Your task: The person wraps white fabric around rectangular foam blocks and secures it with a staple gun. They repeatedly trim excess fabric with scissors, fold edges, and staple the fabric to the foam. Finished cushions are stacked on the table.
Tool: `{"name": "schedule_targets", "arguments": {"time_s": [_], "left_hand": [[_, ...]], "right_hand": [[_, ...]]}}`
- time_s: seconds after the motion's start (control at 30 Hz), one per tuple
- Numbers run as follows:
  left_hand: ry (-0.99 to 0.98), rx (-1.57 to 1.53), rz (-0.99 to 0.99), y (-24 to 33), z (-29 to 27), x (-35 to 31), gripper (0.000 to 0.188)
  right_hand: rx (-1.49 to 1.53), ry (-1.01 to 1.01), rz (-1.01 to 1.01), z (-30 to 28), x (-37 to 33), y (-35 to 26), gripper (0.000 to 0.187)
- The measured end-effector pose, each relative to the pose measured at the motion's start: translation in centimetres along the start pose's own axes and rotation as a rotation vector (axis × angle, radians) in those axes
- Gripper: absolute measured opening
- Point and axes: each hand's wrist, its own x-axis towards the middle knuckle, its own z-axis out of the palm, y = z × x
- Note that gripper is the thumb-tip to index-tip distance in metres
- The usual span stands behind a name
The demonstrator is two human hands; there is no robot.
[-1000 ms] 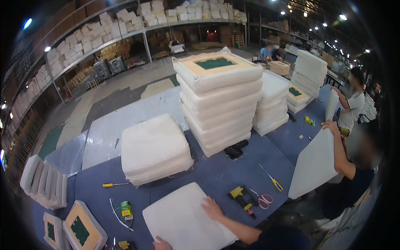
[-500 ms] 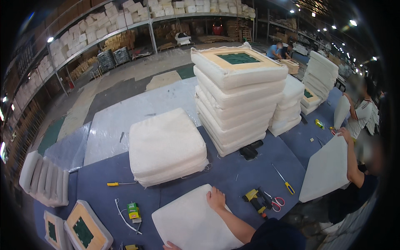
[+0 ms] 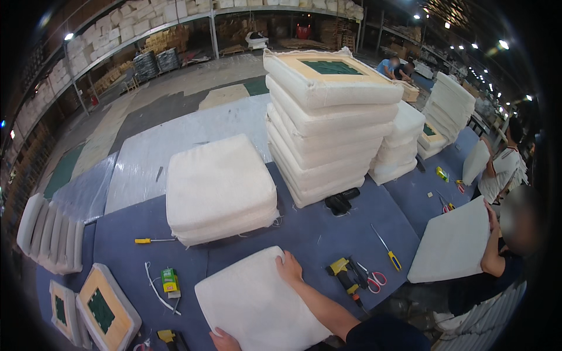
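Observation:
A white fabric-covered seat cushion [image 3: 257, 298] lies in front of me on the blue-covered table [image 3: 234, 257]. My right hand [image 3: 290, 269] grips its far right edge, thumb on the fabric. At the cushion's near left edge, my left hand [image 3: 225, 340] is closed on it, partly cut off by the lower border. To the right of the cushion lie a yellow-and-black staple gun [image 3: 345, 278] and red-handled scissors [image 3: 374, 281]. Left of it are a green-and-yellow small box [image 3: 170, 282] and a white strip [image 3: 158, 289]. Another yellow-and-black tool [image 3: 170, 338] shows at the lower border.
Beyond stand a short cushion stack [image 3: 222, 187] and a tall stack [image 3: 333, 128]. Cushions with wooden backs [image 3: 111, 304] lean at the left. Yellow-handled screwdrivers [image 3: 393, 260] [image 3: 143, 240] lie about. At right, a co-worker holds a white cushion [image 3: 448, 240].
The whole view has shifted slightly, so things sit further left and higher. My hands keep their places on the cushion. The nearest co-worker's hand has moved lower along the edge of their cushion.

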Motion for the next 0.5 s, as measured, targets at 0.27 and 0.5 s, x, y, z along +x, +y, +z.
{"name": "schedule_targets", "arguments": {"time_s": [0.27, 0.5], "left_hand": [[0.152, -0.015, 0.06, -4.6, 4.1, 2.3, 0.063], [0.004, -0.16, -0.016, -6.8, 3.2, 3.3, 0.068]], "right_hand": [[0.146, -0.182, -0.091, -4.8, -7.2, 7.6, 0.071], [0.303, -0.234, -0.004, -8.7, -15.2, 14.4, 0.058]]}}
